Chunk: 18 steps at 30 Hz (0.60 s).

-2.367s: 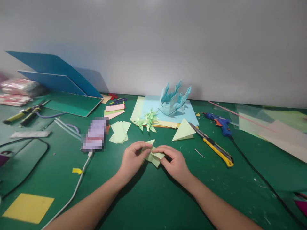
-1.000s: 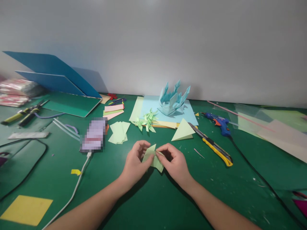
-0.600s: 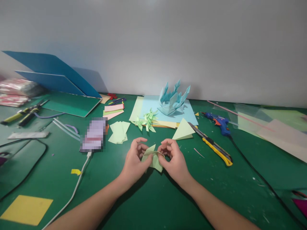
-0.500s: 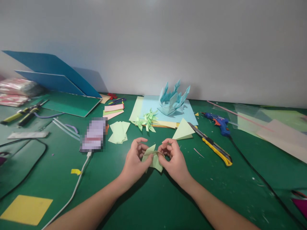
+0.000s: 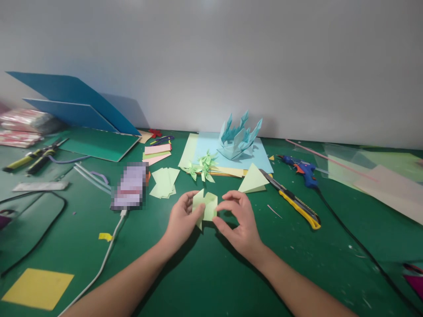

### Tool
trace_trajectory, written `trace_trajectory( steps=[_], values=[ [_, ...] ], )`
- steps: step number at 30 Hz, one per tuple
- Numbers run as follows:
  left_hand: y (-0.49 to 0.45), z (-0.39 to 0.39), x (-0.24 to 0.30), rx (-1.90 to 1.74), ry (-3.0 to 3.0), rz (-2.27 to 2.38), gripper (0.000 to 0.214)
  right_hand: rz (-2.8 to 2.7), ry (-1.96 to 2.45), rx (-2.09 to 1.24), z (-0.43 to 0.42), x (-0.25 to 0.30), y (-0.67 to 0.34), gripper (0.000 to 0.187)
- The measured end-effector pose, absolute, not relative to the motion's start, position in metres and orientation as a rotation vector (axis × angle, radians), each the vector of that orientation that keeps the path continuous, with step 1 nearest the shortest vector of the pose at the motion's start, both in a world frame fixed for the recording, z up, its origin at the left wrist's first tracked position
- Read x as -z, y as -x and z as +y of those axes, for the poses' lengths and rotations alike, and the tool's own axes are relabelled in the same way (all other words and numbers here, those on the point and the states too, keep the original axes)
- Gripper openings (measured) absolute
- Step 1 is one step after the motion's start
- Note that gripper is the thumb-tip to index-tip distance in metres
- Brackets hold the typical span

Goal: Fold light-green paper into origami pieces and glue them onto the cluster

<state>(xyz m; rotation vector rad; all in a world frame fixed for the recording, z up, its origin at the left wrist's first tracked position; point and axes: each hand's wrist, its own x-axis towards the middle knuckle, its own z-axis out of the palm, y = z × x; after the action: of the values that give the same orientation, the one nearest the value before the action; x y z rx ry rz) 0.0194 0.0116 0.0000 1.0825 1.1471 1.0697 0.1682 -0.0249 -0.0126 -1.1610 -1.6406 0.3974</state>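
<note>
A piece of pale green folded paper (image 5: 210, 207) is pinched between the thumb and fingers of my left hand (image 5: 186, 215). It has creases, and one pointed flap rises at its upper left. At the paper's right edge is my right hand (image 5: 239, 220), its thumb and index finger spread apart. Their tips meet or nearly meet the edge; I cannot tell which. Beyond my hands lie several small green paper flowers (image 5: 204, 167), a stack of pale green paper pieces (image 5: 164, 182) and a folded pale green triangle (image 5: 254, 179).
A blue origami piece (image 5: 238, 138) stands on stacked paper at the back. To the right lie a yellow utility knife (image 5: 299, 209) and a blue glue gun (image 5: 306, 169) with its cord. On the left are a phone (image 5: 130, 185) on a white cable and yellow paper (image 5: 38, 288).
The green paper has turned and now lies flatter toward me, shifted slightly left with my left hand. My right hand's fingers have spread from their curled grip on it.
</note>
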Motion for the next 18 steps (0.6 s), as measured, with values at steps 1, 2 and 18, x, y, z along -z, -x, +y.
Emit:
trace_trajectory(
  steps=[1,2,18],
  values=[
    [-0.0193,0.0118,-0.0018,-1.063,-1.07,1.151,0.036,-1.697,1.179,-0.354,-0.0256,0.0117,-0.1686,0.008],
    [-0.0192,0.0116,-0.0036,-1.058,-1.067,1.16,0.034,-1.73,1.202,-0.322,-0.026,0.0112,-0.1688,0.009],
    [-0.0239,0.0075,-0.0055,-1.075,-1.033,1.14,0.031,-1.733,1.289,-0.125,-0.022,0.013,-0.1682,0.002]
  ],
)
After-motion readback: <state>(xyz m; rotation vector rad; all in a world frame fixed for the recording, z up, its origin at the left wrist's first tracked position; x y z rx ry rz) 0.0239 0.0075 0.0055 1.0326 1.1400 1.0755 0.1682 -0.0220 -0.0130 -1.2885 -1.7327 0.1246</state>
